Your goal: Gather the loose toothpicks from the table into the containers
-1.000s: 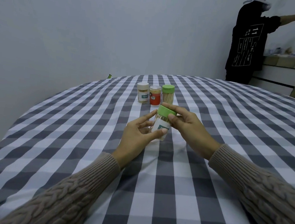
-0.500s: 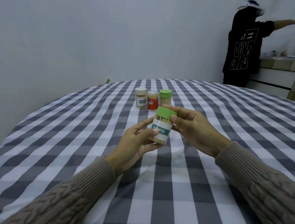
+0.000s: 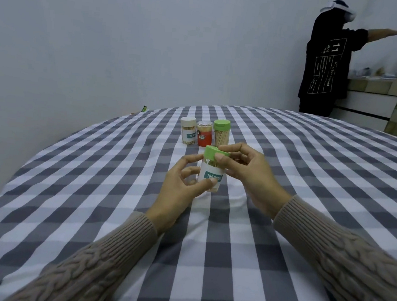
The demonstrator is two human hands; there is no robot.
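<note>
Head view: gripping toothpick jar (image 3: 211, 175) with left hand (image 3: 182, 187), pinching green lid (image 3: 216, 153) with right hand (image 3: 250, 176), above table (image 3: 93, 189). Probably twisting lid; keeping jar upright, avoiding spills.

Single head-worn wide-angle view only; nothing being shared with second view. Scene being viewed forward and downward, close above grip on green-lidded container (image 3: 211, 169), checked table (image 3: 278, 265) spreading beyond grip to wall (image 3: 107, 34).
</note>
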